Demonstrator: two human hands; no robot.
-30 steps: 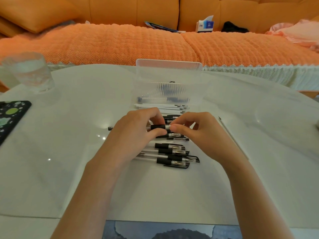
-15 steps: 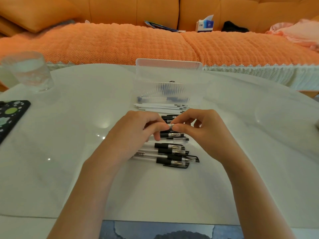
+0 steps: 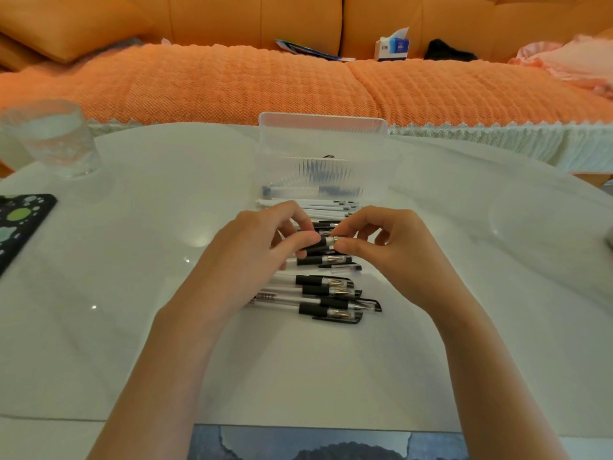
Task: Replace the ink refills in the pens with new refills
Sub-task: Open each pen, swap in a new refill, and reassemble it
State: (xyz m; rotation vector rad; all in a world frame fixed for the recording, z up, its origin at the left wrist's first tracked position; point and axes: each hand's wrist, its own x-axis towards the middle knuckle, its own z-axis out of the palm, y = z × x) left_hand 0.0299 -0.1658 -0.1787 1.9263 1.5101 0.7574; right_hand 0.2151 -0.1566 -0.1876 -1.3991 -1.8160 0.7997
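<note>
Pens [image 3: 326, 295] before box [image 3: 318, 167], seemingly touching.

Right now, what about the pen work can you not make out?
Head view: the held pen is mostly covered by the left hand and right hand; whether its tip is unscrewed is hidden.
Head view: the clear box has ribbed walls that blur its contents.
Head view: the patterned black item is cut by the left edge.

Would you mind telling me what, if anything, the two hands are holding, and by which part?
One pen: the left hand grips its black grip section, and the right hand pinches its tip end between thumb and forefinger.
</note>
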